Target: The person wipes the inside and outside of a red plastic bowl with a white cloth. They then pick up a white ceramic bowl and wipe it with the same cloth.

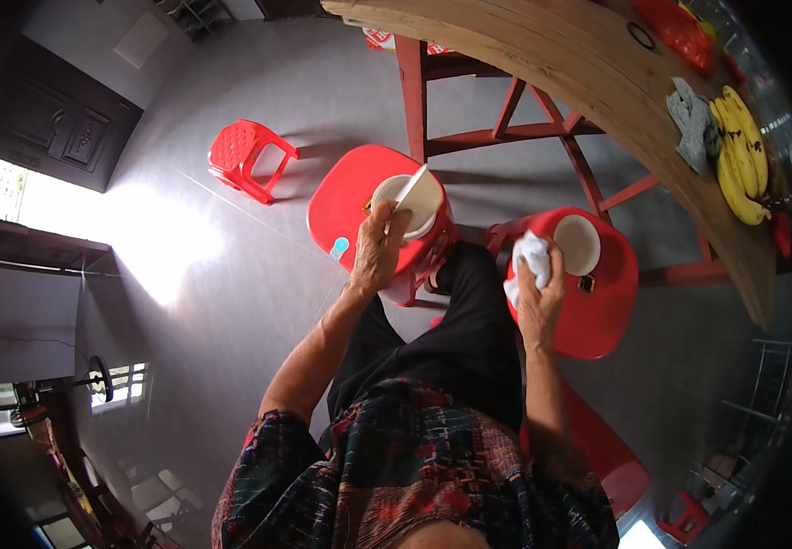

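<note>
My left hand [380,249] is closed round a slim white flat stick [412,187], whose kind I cannot make out. It slants over a round white container [425,218] on a red plastic stool [341,197]. In my right hand [545,297] is a bunched white cloth [532,252], gripped between the fingers. Close beside it, a second round white container [579,244] stands on another red stool [602,320]. A small dark brown piece [586,285] lies by that container, and a light-blue sticker [339,248] shows on the left stool.
A small red stool [251,156] stands on the grey floor to the far left. The wooden table [542,55] with red legs curves along the upper right, bearing bananas [740,156], a grey cloth [693,123] and a red bag [675,35]. A doorway [30,194] lets in bright light.
</note>
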{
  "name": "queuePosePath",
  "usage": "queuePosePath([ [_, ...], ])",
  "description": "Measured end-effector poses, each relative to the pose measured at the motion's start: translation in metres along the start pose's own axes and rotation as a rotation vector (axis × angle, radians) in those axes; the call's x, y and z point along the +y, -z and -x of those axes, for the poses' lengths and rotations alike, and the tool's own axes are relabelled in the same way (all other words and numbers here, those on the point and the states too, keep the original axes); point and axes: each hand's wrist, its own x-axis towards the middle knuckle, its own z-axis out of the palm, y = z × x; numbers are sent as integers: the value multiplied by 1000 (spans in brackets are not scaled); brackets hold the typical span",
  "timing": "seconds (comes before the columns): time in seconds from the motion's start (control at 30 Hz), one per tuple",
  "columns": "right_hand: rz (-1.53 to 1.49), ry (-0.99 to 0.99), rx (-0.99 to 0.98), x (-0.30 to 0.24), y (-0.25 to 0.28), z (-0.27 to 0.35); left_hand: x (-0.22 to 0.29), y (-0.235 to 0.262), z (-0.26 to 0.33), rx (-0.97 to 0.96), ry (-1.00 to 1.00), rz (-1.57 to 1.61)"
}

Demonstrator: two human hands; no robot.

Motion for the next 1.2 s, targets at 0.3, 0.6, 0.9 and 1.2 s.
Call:
queuePosePath([
  [0.3,399,618,-252,-60,-59,15,-6,-32,70,-119,-178,12],
  [0.6,-162,-254,-377,-60,-45,-31,11,-26,90,-256,-44,303],
  [0.9,305,541,-393,-59,-52,14,6,-32,86,-148,68,461],
  [1.2,-237,37,-522,-53,-35,-24,4,-18,85,-380,171,900],
])
